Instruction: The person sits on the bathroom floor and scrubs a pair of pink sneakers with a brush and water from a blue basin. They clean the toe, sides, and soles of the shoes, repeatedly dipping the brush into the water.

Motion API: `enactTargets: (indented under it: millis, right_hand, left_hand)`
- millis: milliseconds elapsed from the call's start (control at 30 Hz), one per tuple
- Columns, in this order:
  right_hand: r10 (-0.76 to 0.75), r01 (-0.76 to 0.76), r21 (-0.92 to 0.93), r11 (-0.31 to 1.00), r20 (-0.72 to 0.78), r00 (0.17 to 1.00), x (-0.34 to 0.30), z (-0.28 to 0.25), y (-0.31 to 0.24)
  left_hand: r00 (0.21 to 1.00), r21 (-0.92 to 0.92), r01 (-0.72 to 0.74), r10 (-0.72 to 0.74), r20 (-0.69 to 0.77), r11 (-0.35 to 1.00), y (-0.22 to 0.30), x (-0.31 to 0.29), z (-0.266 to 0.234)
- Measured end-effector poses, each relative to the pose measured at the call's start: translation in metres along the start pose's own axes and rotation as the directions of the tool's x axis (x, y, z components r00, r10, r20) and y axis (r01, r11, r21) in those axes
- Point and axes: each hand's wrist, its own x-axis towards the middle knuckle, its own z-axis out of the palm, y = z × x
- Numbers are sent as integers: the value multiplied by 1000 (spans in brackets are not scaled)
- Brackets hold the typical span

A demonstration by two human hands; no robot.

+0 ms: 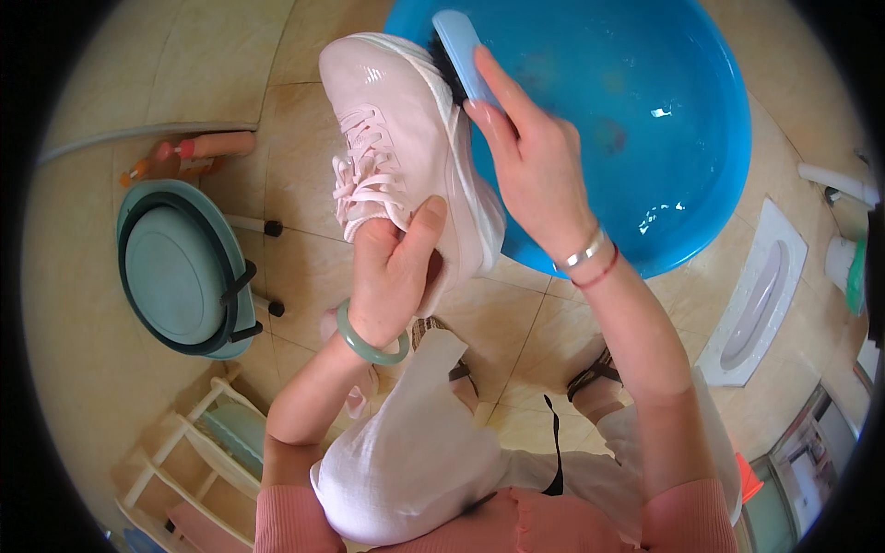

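Note:
A pale pink lace-up sneaker [406,138] is held up in front of me, its toe pointing away. My left hand [392,263] grips it at the ankle opening, the fingers inside the shoe and the thumb outside. In my right hand [535,166] is a scrubbing brush [466,55] with a light blue back and dark bristles. The bristles press against the right side of the sneaker's sole near the toe. Beyond and to the right, a large blue basin [728,157] of water stands on the floor, partly behind my right hand.
On the left, a folded grey-green basin [175,267] rests by a stand with dark-tipped legs. Orange-red bottles [207,147] lie beyond it. A white rack [175,442] stands at lower left. A squat toilet [756,295] is set in the tiled floor [516,304] at right.

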Motion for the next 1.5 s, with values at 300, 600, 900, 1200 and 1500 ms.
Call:
enactTargets:
  millis: [300,600,900,1200,1500]
  right_hand:
    - [7,-5,31,999,-65,998,-23,1,-2]
    - [-80,86,36,996,-137,987,-63,7,12]
    - [190,-190,-11,982,9,982,45,-3,31]
    - [395,-395,-46,918,-5,919,-54,-30,48]
    - [89,-61,140,988,-198,976,-44,9,4]
  left_hand:
    - [994,-33,92,-90,63,995,0,-1,-3]
    - [995,-47,69,-66,72,997,6,1,0]
    - [984,90,35,-50,170,995,-5,0,-15]
    - [980,-43,149,-141,142,988,0,-4,-21]
    - [960,53,171,-179,217,984,0,0,-20]
